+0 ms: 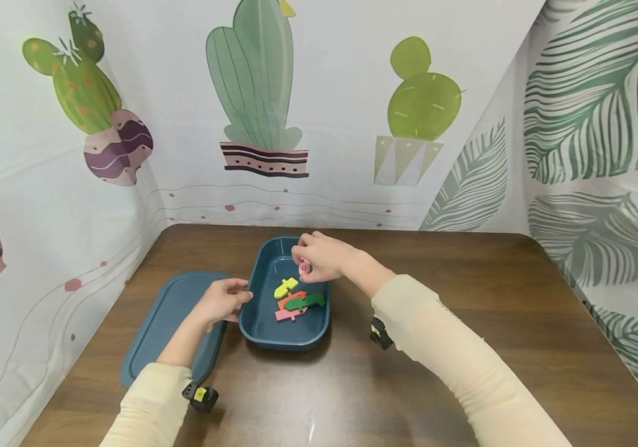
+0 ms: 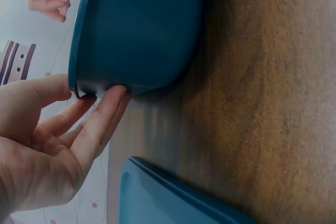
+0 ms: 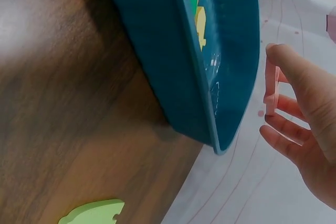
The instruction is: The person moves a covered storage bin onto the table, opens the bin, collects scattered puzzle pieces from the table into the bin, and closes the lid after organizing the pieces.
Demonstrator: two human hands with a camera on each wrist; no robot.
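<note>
Smooth, faintly glossy plastic is suggested by the blue container (image 1: 261, 323), and a more matt plastic by the lid (image 1: 179, 316) at its nine o'clock; matt faces are shown by the coloured pieces (image 1: 309, 301) inside. The table (image 1: 363, 397) is faced in wood grain, with a sheen at six o'clock, and creased cloth (image 1: 341, 93) is hung at twelve.

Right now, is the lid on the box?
No, the lid lies on the table, left of the open box.
</note>
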